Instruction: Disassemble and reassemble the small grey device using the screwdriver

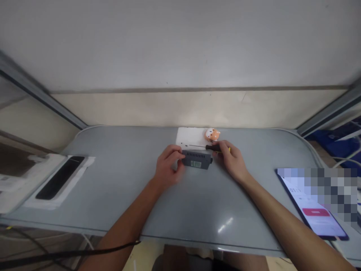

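My left hand [170, 165] grips the left end of a small dark grey box [194, 159] between thumb and fingers. The box has a row of vent slots and a pale green label, with a black knob-like part at its right end. In my right hand [232, 160] is a screwdriver [211, 147] with a black and yellow handle, its thin shaft pointing left above the box. Behind it lies a white sheet [189, 134] with a few tiny dark pieces on it, perhaps screws. An orange and white animal-faced figure [212, 134] rests at the sheet's right side.
The grey tabletop [126, 158] runs back to a pale wall. A black phone-like slab [60, 177] lies on white paper at the left. A tablet [313, 205] with a lit, partly blurred screen lies at the right. A dark cable [84, 253] crosses the lower left.
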A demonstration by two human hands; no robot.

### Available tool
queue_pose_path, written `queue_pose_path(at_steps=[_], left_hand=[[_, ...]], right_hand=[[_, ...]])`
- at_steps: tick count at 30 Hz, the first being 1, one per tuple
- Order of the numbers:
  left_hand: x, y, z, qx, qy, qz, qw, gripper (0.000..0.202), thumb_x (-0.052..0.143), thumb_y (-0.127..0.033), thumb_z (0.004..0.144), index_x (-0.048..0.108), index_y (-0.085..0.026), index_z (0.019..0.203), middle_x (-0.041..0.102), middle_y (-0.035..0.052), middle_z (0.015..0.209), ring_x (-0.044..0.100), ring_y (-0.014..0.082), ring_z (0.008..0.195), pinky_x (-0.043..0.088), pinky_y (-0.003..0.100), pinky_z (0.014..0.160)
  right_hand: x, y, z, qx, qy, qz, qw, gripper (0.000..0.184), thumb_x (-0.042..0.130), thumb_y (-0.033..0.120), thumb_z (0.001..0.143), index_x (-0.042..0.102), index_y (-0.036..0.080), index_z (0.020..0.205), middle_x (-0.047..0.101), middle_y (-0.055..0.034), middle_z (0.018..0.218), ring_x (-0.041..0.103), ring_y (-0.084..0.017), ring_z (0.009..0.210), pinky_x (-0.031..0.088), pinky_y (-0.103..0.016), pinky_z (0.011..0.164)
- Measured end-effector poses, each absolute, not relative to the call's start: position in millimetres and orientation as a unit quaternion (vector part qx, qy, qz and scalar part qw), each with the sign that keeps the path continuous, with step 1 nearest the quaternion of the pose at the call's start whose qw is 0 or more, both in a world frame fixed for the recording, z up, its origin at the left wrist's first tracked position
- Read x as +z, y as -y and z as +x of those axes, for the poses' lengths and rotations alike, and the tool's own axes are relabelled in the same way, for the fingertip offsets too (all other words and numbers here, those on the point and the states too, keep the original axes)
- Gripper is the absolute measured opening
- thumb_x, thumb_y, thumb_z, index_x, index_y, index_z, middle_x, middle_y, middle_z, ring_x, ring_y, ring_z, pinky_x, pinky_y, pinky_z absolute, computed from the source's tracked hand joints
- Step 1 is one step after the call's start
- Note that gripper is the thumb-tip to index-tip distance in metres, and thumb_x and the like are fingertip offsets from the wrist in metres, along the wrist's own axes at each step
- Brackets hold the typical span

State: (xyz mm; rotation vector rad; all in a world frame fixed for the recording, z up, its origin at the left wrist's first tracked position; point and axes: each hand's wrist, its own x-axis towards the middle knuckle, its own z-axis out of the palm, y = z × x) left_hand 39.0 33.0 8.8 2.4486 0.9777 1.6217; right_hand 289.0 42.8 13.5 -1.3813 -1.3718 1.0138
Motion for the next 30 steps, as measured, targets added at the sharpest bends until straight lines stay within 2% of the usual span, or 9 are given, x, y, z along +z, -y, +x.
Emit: queue_pose_path(at_steps=[4,6,9,13,17,20,24,27,30], left_hand=[[8,-33,38,0.503,-0.324,0.799,0.055,0.021,0.058,-0.004,0.087,0.059,-0.022,0.097,0.070,0.0104,0.121,0.070,0.0212,0.105,0.060,0.040,0.091],[8,-33,38,0.492,-0.333,0.801,0.070,0.019,0.060,-0.007,0.089,0.058,-0.023,0.099,0.072,0.0099,0.120,0.072,0.0215,0.107,0.060,0.040,0.093],[8,-32,38,0.490,-0.341,0.799,0.068,0.017,0.061,-0.009,0.090,0.059,-0.023,0.099,0.074,0.0080,0.111,0.073,0.0208,0.101,0.061,0.039,0.089],[7,-33,37,0.499,-0.340,0.795,0.060,0.017,0.060,-0.008,0.088,0.058,-0.022,0.096,0.074,0.0083,0.108,0.072,0.0201,0.096,0.061,0.038,0.085],[7,-34,33,0.502,-0.353,0.787,0.061,0.018,0.060,-0.007,0.086,0.057,-0.022,0.094,0.074,0.0083,0.107,0.071,0.0192,0.092,0.059,0.035,0.080],[8,-36,28,0.504,-0.357,0.784,0.065,0.018,0.059,-0.005,0.084,0.057,-0.022,0.092,0.073,0.0077,0.106,0.069,0.0192,0.091,0.057,0.035,0.080],[12,-37,22,0.506,-0.367,0.779,0.047,0.017,0.057,-0.005,0.083,0.057,-0.022,0.089,0.071,0.0073,0.103,0.067,0.0208,0.092,0.055,0.037,0.082],[16,-35,25,0.490,-0.389,0.780,-0.015,0.018,0.060,-0.009,0.083,0.063,-0.023,0.095,0.072,0.0092,0.115,0.068,0.0258,0.104,0.050,0.046,0.092],[18,-31,33,0.451,-0.391,0.800,-0.062,0.020,0.063,-0.015,0.087,0.066,-0.024,0.105,0.073,0.0091,0.127,0.070,0.0286,0.113,0.040,0.051,0.102]], right_hand=[[9,-43,287,0.412,0.583,-0.552,0.431,0.051,0.046,0.062,0.102,0.074,0.020,0.106,0.069,-0.0020,0.079,0.053,-0.017,0.067,0.042,-0.030,0.067],[8,-43,288,0.414,0.584,-0.553,0.426,0.051,0.047,0.064,0.101,0.075,0.021,0.107,0.071,-0.0024,0.082,0.055,-0.017,0.068,0.043,-0.030,0.069],[8,-44,288,0.414,0.583,-0.552,0.429,0.052,0.049,0.065,0.100,0.075,0.020,0.108,0.073,-0.0035,0.086,0.055,-0.017,0.069,0.042,-0.031,0.070],[10,-43,288,0.417,0.576,-0.550,0.438,0.052,0.047,0.064,0.101,0.074,0.020,0.109,0.070,-0.0024,0.083,0.051,-0.016,0.065,0.040,-0.030,0.066],[13,-43,290,0.407,0.548,-0.567,0.461,0.045,0.048,0.056,0.102,0.076,0.021,0.104,0.069,-0.0016,0.080,0.053,-0.016,0.068,0.041,-0.029,0.066],[17,-44,293,0.414,0.520,-0.563,0.491,0.041,0.048,0.049,0.102,0.077,0.021,0.099,0.068,-0.0013,0.076,0.053,-0.016,0.068,0.041,-0.029,0.067],[22,-48,302,0.447,0.419,-0.530,0.587,0.041,0.052,0.050,0.098,0.077,0.019,0.086,0.062,-0.0013,0.064,0.049,-0.015,0.060,0.038,-0.030,0.060],[24,-52,309,0.488,0.340,-0.490,0.637,0.034,0.058,0.045,0.091,0.074,0.019,0.076,0.058,-0.0013,0.059,0.046,-0.014,0.053,0.035,-0.031,0.054],[25,-54,312,0.512,0.304,-0.478,0.646,0.027,0.063,0.039,0.086,0.070,0.020,0.068,0.063,-0.0023,0.064,0.042,-0.011,0.049,0.033,-0.031,0.050]])
